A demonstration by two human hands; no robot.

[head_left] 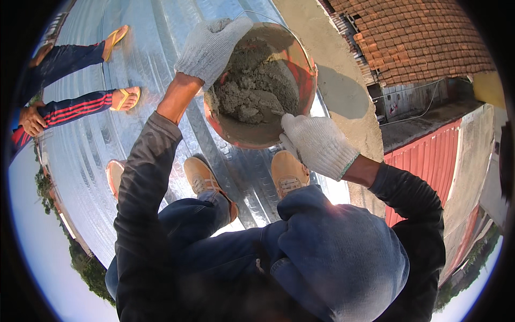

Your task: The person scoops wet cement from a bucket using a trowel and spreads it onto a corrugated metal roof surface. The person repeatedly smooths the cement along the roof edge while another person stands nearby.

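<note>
While left hand [213, 48], curled, clasps bucket [307, 88] — right hand [320, 144], curled, likewise.

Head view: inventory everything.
Bucket: one, orange, upper centre
Thick mix: one heap, grey, in bucket
Metal sheeting: one expanse, silver, left
Ledge: one, tan, beside bucket
Tiled roof: one, brown, upper right
Corrugated panel: one, red, right
Co-worker's legs: two, navy, left
Sandals: two, yellow, left
Unclear object: one, reddish, left
Trees: uncounted, green, edges
Sleeves: two, black, sides
Jeans: one pair, blue, below
Shoes: two, tan, centre
Left hand: one, white-gloved, bucket's left
Right hand: one, white-gloved, bucket's right
</note>
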